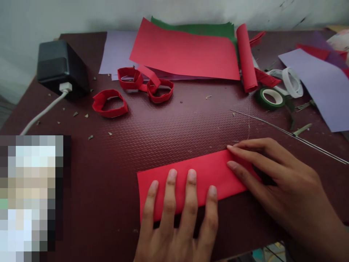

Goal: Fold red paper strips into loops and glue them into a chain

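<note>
A folded strip of red paper [201, 171] lies slightly slanted on the dark table in front of me. My left hand [177, 218] rests flat on its left part, fingers spread and pressing down. At the strip's right end, my right hand [275, 174] has thumb and forefinger close together on the paper, near the upper corner. The undersides of my right fingers are hidden. Beyond the strip lie a red paper ring [110, 103] and two joined red paper rings [160, 94].
At the back are red sheets [185, 51], green paper [196, 27], lilac sheets [117, 51] and a red paper roll [247, 58]. Green tape [270, 98], clear tape [293, 82] and thin wires [289, 133] lie right. A black box [60, 65] with a white cable stands left, above a blurred-out screen [29, 196].
</note>
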`<state>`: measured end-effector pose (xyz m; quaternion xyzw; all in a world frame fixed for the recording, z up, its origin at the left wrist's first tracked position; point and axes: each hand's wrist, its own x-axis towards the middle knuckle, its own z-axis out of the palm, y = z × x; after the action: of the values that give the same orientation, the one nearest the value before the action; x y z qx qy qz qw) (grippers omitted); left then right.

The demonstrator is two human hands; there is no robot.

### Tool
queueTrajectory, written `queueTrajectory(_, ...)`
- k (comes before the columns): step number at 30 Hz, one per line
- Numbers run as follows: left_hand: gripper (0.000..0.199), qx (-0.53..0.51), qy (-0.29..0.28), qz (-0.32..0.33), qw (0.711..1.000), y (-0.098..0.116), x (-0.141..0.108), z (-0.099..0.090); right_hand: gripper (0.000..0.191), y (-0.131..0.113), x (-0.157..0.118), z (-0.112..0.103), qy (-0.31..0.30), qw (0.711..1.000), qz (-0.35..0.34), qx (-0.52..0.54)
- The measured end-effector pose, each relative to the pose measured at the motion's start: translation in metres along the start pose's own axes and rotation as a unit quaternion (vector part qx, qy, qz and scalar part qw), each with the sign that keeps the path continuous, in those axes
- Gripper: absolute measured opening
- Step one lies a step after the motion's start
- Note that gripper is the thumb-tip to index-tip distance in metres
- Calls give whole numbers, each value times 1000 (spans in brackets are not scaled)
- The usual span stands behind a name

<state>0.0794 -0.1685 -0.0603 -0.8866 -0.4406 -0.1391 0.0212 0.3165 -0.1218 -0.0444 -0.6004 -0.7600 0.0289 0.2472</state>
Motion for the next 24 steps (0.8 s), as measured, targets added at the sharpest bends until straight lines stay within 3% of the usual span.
queueTrajectory(5,66,0,-11,-2,1000,-1,-2,1,21,-1,0,0,-7,1000,-2,-29)
queueTrajectory(10,88,35,-32,69,997,-12,-1,-2,22,-1,-4,0,-3,997,10,-80)
queueTrajectory(16,106,52,-31,79,995,-12,2,-5,25,-4,-6,-2,9,993,-26,-114)
queueTrajectory(20,101,20,-35,33,999,-4,3,-7,32,-24,-14,-8,77,989,-75,-103)
queueTrajectory(22,94,6,-32,14,999,-1,4,-9,26,-37,-18,-7,59,989,-101,-88)
queueTrajectory(24,90,5,-36,13,999,1,5,-10,20,-47,-19,-4,-1,990,-123,-74)
